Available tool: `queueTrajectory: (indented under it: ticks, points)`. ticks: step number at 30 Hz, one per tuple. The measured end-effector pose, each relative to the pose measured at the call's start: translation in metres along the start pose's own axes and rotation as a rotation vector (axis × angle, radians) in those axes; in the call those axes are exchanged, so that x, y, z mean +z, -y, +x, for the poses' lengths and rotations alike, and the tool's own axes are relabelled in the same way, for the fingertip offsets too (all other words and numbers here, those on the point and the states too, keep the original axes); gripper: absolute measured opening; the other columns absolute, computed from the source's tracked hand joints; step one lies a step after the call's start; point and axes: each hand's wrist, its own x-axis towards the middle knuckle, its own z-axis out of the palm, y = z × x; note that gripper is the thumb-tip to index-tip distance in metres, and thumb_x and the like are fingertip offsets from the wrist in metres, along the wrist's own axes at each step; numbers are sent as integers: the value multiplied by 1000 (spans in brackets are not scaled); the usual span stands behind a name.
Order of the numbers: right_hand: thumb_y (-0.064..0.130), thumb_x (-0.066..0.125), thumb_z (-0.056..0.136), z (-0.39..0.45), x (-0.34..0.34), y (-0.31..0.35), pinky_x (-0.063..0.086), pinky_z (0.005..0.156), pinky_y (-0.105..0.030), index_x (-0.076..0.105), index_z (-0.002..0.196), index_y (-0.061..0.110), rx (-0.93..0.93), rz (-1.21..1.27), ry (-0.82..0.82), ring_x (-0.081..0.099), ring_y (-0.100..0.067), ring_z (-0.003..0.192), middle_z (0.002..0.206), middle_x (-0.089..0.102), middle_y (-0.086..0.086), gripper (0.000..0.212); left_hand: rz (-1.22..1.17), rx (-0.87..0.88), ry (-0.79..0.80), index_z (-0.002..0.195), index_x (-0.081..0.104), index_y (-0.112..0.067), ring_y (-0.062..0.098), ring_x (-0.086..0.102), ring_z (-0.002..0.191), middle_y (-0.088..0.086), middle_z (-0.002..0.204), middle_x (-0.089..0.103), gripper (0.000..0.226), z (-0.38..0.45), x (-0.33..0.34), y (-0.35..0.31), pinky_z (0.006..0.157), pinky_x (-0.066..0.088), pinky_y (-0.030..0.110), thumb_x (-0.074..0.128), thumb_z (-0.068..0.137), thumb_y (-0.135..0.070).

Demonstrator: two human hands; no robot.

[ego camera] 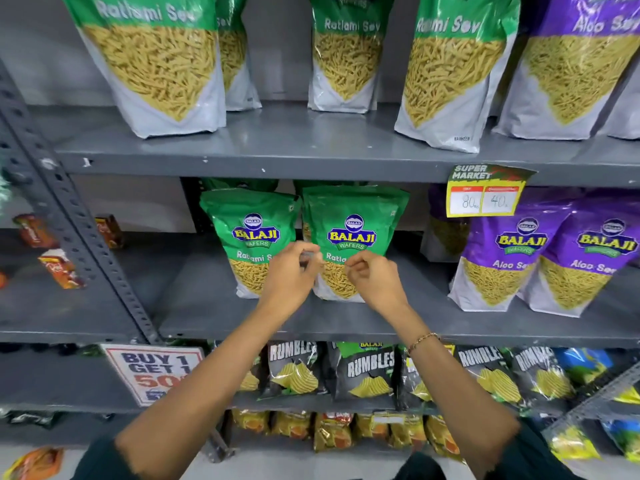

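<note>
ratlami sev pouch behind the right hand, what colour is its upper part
Green on the upper part of the pouch, seen best in the head view.

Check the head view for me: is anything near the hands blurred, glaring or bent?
Head view: left hand fingertips smear with motion blur, so its grip is unclear; right hand sharper; glare streaks on the top-shelf bags; wide-angle bending tilts the upright; far-left packets are soft; price tag readable.
</note>
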Motion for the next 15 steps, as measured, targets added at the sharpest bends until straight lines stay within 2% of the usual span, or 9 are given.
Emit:
queueTrajectory:
  ticks: [3,5,8,9,10,12,15]
  points:
    - [7,61,81,-5,-17,56,48,67,-11,67,87,11,-148,86,-45,62,-13,69,77,68,0,10,-137,67,-127,94,69,-18,-13,58,78,-12,91,69,14,3,-49,-30,68,39,-1,56,89,-21]
    - [6,63,80,-4,-32,94,47,64,-7,67,85,13,-239,188,-80,62,-14,66,71,66,2,9,-213,117,-165,88,69,-24,-14,59,78,-17,87,69,12,9,-79,-46,69,42,2,57,88,-21]
    - [8,64,80,8,-50,140,53,71,-26,66,80,19,-341,324,-88,67,-26,70,72,70,-11,12,-279,194,-225,81,67,-33,2,67,84,-15,87,72,10,26,-117,-60,79,55,25,58,86,-29]
    - [8,64,80,15,-54,153,55,71,-30,64,78,22,-367,337,-76,68,-27,70,70,70,-11,14,-286,214,-251,80,66,-35,6,67,86,-14,87,72,10,33,-129,-63,81,56,32,58,85,-31]
    - [9,64,81,22,-57,164,56,71,-32,63,76,24,-382,353,-53,70,-26,70,68,69,-8,16,-283,234,-277,82,65,-36,7,67,88,-14,89,71,10,41,-141,-67,82,56,36,58,86,-31]
    - [6,62,83,43,-59,184,58,66,-30,61,77,22,-358,453,20,69,-22,65,67,66,-5,18,-251,271,-351,95,64,-29,6,62,95,-12,98,67,10,57,-163,-69,86,53,33,59,88,-26]
    - [2,64,82,81,-55,210,56,65,-30,62,81,12,-258,645,128,64,-19,65,71,65,-10,10,-231,287,-538,122,51,-18,11,52,114,-4,123,53,47,77,-194,-62,97,44,27,71,79,-24]
